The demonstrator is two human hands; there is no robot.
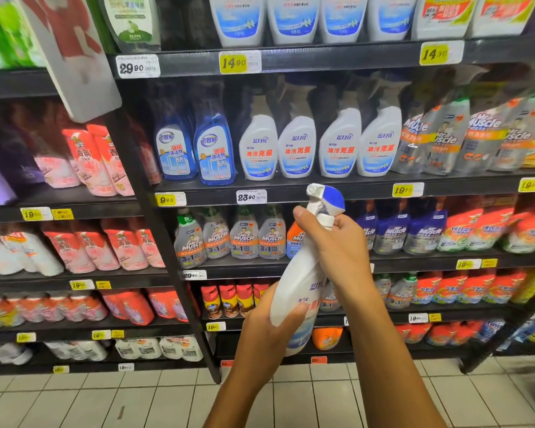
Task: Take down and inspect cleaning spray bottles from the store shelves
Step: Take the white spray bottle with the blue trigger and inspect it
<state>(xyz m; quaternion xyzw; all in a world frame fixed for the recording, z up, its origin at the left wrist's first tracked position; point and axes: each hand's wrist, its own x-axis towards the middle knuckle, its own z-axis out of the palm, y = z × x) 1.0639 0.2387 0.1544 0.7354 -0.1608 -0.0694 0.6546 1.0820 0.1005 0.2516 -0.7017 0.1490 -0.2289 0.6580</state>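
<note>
In front of the shelves I hold a white spray bottle with a blue-and-white trigger head, tilted with its head up and to the right. My left hand grips the lower body of the bottle from the left. Just under the trigger, my right hand wraps the bottle's neck, thumb on the near side. Several matching white spray bottles stand in a row on the shelf above.
Black store shelves with price tags fill the view. Blue glass-cleaner bottles stand left of the white ones; grey Mr Muscle bottles sit one shelf lower. Pale floor tiles lie below.
</note>
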